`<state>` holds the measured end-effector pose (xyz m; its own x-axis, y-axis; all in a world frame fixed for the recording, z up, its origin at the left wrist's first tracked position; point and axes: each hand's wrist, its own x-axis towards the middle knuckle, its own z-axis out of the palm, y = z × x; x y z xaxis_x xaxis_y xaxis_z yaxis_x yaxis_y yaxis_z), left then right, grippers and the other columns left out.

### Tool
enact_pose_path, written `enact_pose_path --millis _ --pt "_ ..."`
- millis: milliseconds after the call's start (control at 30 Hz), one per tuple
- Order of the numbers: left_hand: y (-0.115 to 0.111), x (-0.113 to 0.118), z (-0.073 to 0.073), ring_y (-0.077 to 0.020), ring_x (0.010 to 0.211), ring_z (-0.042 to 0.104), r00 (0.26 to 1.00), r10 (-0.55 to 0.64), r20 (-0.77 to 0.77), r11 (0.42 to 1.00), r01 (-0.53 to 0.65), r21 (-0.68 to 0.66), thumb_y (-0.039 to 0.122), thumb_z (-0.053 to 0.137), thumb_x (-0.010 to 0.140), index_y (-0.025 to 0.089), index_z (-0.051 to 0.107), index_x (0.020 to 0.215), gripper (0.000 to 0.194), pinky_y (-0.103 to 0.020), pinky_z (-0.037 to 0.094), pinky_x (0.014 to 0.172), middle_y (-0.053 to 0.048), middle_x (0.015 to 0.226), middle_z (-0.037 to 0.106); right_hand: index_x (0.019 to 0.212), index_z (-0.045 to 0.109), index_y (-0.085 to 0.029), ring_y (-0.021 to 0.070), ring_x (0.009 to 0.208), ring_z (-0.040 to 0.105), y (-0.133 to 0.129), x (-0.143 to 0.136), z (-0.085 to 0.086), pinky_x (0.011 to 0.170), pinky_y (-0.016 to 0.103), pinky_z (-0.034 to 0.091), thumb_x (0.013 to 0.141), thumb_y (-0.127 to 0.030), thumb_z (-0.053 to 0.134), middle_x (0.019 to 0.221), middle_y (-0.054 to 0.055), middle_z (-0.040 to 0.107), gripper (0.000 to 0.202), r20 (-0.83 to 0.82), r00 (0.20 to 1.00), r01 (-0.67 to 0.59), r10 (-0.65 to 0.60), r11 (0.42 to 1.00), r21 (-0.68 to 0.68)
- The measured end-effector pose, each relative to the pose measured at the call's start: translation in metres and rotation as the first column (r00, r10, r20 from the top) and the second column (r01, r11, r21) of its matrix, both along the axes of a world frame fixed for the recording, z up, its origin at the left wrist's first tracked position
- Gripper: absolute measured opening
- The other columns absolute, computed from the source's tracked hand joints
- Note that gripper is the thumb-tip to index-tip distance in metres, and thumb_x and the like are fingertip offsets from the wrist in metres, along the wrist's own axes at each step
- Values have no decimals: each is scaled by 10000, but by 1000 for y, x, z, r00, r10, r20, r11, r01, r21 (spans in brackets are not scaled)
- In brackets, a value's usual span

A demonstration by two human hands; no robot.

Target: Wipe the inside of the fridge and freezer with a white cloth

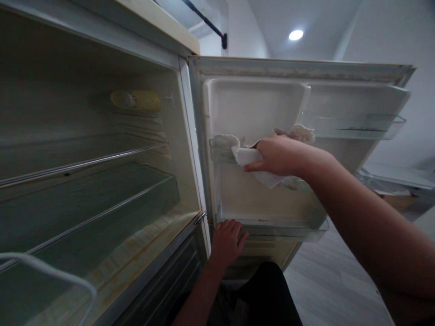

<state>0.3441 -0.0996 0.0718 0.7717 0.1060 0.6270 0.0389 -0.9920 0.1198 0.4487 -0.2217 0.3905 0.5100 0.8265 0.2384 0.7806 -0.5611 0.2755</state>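
An open fridge door (258, 99) with clear plastic shelves on its inner side stands in front of me. My right hand (280, 154) is wrapped round a crumpled white cloth (249, 156) at the middle door shelf (222, 151). Parts of the cloth stick out on both sides of the fingers and hang below them. Lower down, my left hand (227, 240) rests with its fingers on the left end of the bottom door shelf (282, 232), near the hinge side. Nothing shows in it, and its thumb is apart from the fingers.
The fridge compartment (183, 149) at left has glass shelves (84, 160) and a yellowish lamp housing (136, 99). A white cable (50, 269) curves across the lower left. Another door shelf (353, 129) is at upper right. My dark-clothed knee (272, 290) is below the door.
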Motion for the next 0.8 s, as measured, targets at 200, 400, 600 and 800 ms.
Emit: enact_pose_path --millis 200,400,600,800 --pt "0 0 -1 -254 980 621 1000 -6 9 1000 6 -8 364 662 972 212 611 1011 165 -424 438 875 -37 1002 690 1126 795 -138 306 916 741 15 -1 2 829 359 546 918 -573 719 964 167 774 488 -30 993 -117 117 993 -5" --pt "-4 4 1 -257 970 621 1000 19 11 1000 -19 12 352 680 962 207 612 1009 167 -426 448 873 -36 980 686 1232 764 -119 304 1072 713 53 -6 6 962 365 500 944 -566 688 1157 173 754 536 -35 944 -330 329 944 -30" --pt "-5 8 -1 -258 992 632 999 32 8 999 -33 18 372 650 983 210 629 1035 171 -430 458 883 -45 1013 704 1207 752 -65 295 1073 689 66 -10 1 934 343 480 1016 -563 575 1124 198 749 562 -5 936 -353 353 936 6" --pt "-5 11 -2 -259 981 634 999 33 12 999 -34 36 382 655 983 200 634 1033 190 -427 467 876 -49 999 698 1243 712 -135 238 1012 667 25 6 0 852 277 434 1048 -441 577 1186 139 735 388 -49 907 -418 418 908 16"
